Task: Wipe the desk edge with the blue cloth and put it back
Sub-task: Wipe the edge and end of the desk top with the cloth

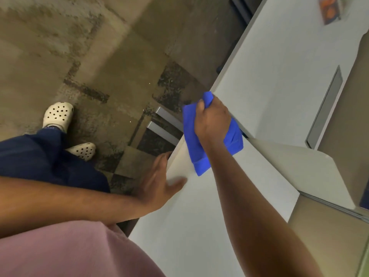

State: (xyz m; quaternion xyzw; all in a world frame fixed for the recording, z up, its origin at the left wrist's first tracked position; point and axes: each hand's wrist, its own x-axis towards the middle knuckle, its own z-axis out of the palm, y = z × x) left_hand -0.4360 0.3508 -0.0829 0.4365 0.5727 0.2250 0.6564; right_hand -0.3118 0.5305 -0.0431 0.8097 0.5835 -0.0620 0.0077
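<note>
My right hand (212, 118) grips a folded blue cloth (194, 144) and presses it over the left edge of the white desk (269, 82). The cloth wraps over the edge, part on the top and part hanging down the side. My left hand (161, 180) rests flat with fingers spread on the same edge of the desk, just below the cloth, holding nothing.
A white panel (289, 166) lies on the desk right of the cloth, with a grey slot (327, 108) beyond it. A small orange item (330, 9) sits at the far corner. Metal desk legs (163, 124) and my feet in white clogs (58, 114) stand on patterned carpet.
</note>
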